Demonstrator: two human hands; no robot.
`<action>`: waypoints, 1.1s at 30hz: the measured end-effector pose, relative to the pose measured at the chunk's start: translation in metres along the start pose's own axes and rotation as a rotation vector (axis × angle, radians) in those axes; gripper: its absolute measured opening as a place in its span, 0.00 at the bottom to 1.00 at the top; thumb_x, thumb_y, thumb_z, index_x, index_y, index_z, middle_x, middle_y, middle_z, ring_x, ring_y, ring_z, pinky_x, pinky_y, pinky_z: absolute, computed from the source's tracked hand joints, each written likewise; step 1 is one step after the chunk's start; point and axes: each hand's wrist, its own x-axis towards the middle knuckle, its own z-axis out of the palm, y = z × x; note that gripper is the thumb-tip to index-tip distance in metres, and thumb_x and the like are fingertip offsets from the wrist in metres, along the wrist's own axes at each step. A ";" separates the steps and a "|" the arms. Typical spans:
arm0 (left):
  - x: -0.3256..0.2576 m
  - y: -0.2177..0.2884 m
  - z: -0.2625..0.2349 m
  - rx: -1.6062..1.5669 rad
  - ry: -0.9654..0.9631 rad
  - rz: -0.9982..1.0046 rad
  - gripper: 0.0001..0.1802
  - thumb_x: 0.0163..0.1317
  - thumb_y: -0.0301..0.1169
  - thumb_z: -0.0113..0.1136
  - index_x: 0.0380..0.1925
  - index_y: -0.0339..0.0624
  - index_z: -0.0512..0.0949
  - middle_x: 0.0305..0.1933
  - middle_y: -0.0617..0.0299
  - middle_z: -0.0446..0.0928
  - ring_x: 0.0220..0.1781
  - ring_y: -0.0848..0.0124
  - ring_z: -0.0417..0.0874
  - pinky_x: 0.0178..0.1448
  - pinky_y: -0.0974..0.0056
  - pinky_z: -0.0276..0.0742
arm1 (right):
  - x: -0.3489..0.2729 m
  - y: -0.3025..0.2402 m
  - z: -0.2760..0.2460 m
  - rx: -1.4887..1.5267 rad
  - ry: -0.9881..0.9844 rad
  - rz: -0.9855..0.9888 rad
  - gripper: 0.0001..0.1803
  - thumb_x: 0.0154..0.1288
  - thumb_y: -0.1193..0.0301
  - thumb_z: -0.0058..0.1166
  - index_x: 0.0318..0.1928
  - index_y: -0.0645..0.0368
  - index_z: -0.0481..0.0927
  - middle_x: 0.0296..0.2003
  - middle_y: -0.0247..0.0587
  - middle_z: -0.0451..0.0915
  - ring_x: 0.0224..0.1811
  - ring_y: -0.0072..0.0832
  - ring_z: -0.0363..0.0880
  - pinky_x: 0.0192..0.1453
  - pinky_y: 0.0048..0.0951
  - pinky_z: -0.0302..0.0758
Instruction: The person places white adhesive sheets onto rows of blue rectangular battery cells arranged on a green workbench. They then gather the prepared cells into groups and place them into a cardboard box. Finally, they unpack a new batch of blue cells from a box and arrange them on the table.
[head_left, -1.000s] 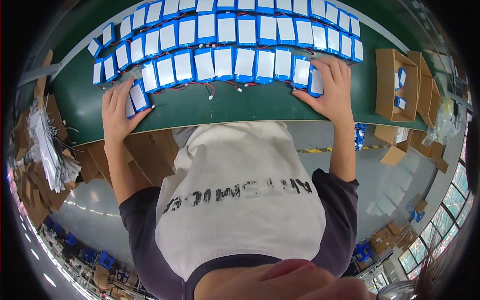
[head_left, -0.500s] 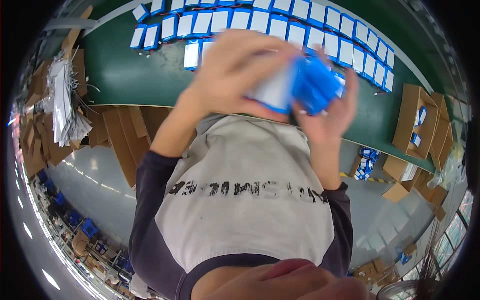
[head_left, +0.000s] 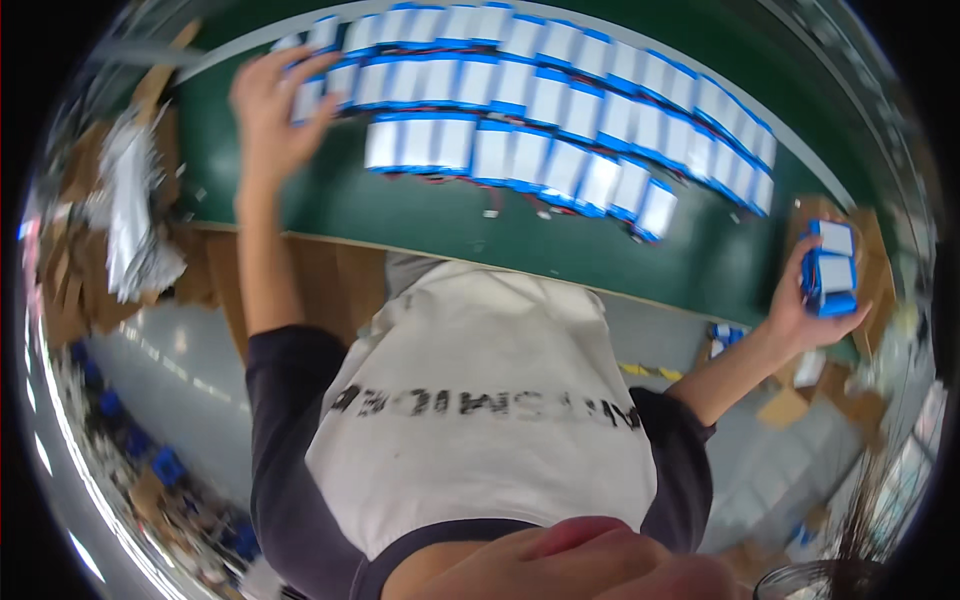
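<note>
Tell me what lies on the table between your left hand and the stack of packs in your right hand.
Head view: between the left hand and the right hand's stack of packs lie rows of white-and-blue packs on the green table.

Green table (rows of blue-white packs)

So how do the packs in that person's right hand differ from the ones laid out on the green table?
The packs in the right hand are a small stack held off the table's edge, above a cardboard box. The packs on the green table lie flat in long overlapping rows, with the left hand on their end. Both are white with blue edges.
</note>
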 end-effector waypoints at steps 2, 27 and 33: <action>-0.025 -0.040 0.002 -0.025 -0.101 -0.085 0.26 0.60 0.39 0.71 0.60 0.49 0.83 0.63 0.59 0.79 0.67 0.54 0.74 0.74 0.50 0.64 | 0.028 -0.021 0.000 -0.527 0.172 -0.398 0.34 0.73 0.48 0.52 0.66 0.64 0.73 0.61 0.59 0.77 0.66 0.58 0.76 0.69 0.59 0.75; -0.013 -0.032 0.029 -0.136 -0.271 0.131 0.39 0.55 0.44 0.76 0.67 0.48 0.77 0.65 0.54 0.77 0.64 0.52 0.76 0.71 0.51 0.69 | 0.015 0.092 0.005 -1.958 -0.995 -0.604 0.36 0.60 0.57 0.70 0.67 0.56 0.76 0.60 0.49 0.78 0.60 0.51 0.74 0.64 0.46 0.70; -0.034 -0.032 0.010 -0.061 -0.264 0.127 0.41 0.55 0.48 0.75 0.69 0.45 0.75 0.61 0.55 0.78 0.61 0.53 0.76 0.68 0.52 0.70 | -0.019 0.072 -0.013 -2.033 -0.902 -0.691 0.37 0.58 0.58 0.74 0.63 0.62 0.74 0.59 0.51 0.79 0.60 0.52 0.74 0.65 0.47 0.69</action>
